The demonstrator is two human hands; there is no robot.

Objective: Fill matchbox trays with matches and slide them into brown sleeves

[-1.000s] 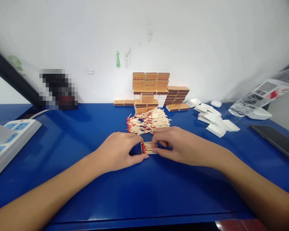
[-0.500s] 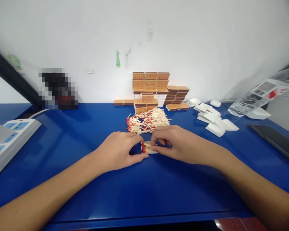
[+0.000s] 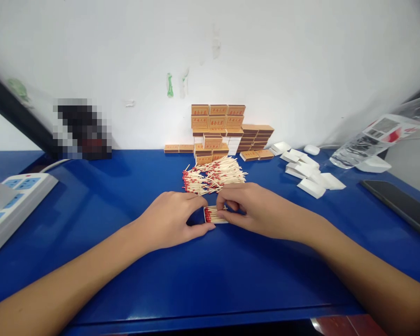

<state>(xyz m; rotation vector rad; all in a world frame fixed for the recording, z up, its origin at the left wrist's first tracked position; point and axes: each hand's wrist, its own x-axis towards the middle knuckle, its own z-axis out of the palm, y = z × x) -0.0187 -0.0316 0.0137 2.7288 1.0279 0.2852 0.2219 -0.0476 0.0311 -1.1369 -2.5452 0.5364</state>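
Note:
A small white matchbox tray (image 3: 220,222) lies on the blue table, holding a layer of matches (image 3: 210,215) with their red heads toward the left. My left hand (image 3: 171,219) steadies the tray's left end, thumb along the near side and fingertips at the far side. Over the tray's right half, my right hand (image 3: 247,207) is closed, its thumb and index finger pinching at the matches; its fingers hide that end. Just beyond both hands is a loose heap of matches (image 3: 227,171), with most red heads on the left.
Stacked matchboxes (image 3: 217,122) stand against the wall behind the heap. To the right are several white empty trays (image 3: 311,187), a plastic bottle (image 3: 353,149) and a dark phone (image 3: 395,203). A white power strip (image 3: 38,191) sits at the left.
My right hand has shifted very slightly left over the tray. My left hand keeps its place on the tray; the whole view has drifted a little.

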